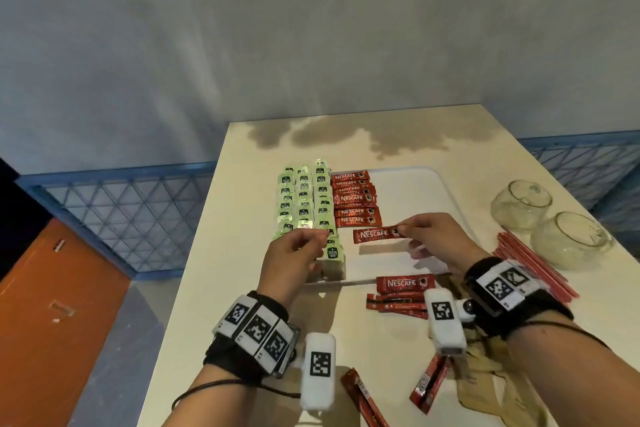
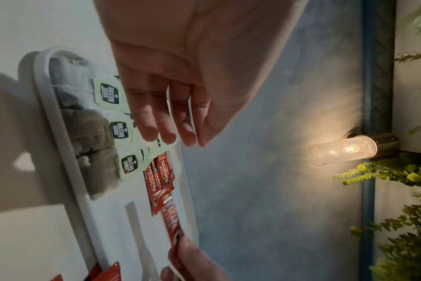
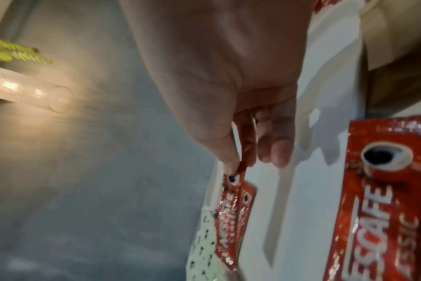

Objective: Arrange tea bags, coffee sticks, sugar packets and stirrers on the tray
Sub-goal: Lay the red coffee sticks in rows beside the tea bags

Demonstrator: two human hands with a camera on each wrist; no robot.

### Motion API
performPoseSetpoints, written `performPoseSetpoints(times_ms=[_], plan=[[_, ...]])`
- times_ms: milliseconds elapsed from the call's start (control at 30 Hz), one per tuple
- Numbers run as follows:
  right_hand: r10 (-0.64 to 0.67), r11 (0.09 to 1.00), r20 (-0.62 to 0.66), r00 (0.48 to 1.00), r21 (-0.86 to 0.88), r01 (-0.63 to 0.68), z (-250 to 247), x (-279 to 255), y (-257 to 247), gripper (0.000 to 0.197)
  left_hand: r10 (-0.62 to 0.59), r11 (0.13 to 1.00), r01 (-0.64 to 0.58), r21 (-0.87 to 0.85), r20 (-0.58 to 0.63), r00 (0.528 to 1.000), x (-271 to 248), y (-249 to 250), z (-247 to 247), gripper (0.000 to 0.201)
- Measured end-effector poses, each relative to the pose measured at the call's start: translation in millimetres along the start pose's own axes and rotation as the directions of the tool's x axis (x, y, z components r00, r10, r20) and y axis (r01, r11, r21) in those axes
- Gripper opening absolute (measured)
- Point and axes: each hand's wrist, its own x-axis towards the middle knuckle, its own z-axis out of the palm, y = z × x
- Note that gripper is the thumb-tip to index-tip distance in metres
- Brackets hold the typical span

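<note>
**Head view: coffee stick held over tray, handling and counts**

Head view: a red foil Nescafé coffee stick [image 1: 377,235] hangs level above the white plastic tray [image 1: 415,191], pinched at its cup-printed end by thumb and forefinger of the right hand [image 1: 436,239]. Free end points toward the left hand [image 1: 294,253], which hovers just beside it, fingers loosely curled, holding nothing that I can see.

Handling (judgement): light, thin, slick foil; stiff enough to stay straight from an end pinch, though it may swivel. Holding the crimped end seems soundest; steadying the free end with the other hand would help placing.

Counts:
- Red sticks laid in a column [image 1: 355,199] on the tray beyond the hands: about seven, overlapping; uncertain.
- Red loose sticks [image 1: 401,295] on the cream table [image 1: 242,288], nearer than the hands: roughly seven.
- Pale green tea bags [image 1: 304,198], three columns beyond the left hand; too many to count surely.
- Red stirrers [image 1: 530,263], one bundle outside the right hand.
- Two clear glass bowls [image 1: 554,222] beyond them.
- Sugar packets: none identified.
</note>
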Motion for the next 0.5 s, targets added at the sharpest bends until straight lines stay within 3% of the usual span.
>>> performPoseSetpoints(times_ms=[67, 167, 333, 500], plan=[[0.089, 0.994, -0.037, 0.995, -0.056, -0.091, 1, 12, 8, 0.010, -0.016, 1.000, 0.016, -0.010, -0.007, 1.000, 4, -3, -1, 0.008], [0.151, 0.989, -0.078, 0.986, 0.017, -0.150, 15, 23, 13, 0.006, -0.020, 1.000, 0.020, -0.005, -0.008, 1.000, 10, -7, -4, 0.008], [0.155, 0.985, -0.114, 0.981, 0.091, -0.145, 36, 38, 8, 0.022, -0.009, 1.000, 0.009, 0.013, -0.013, 1.000, 20, -12, -9, 0.008], [0.143, 0.985, -0.115, 0.983, 0.109, -0.131, 40, 49, 2, 0.025, -0.009, 1.000, 0.009, -0.002, -0.014, 1.000, 29, -14, -12, 0.009]])
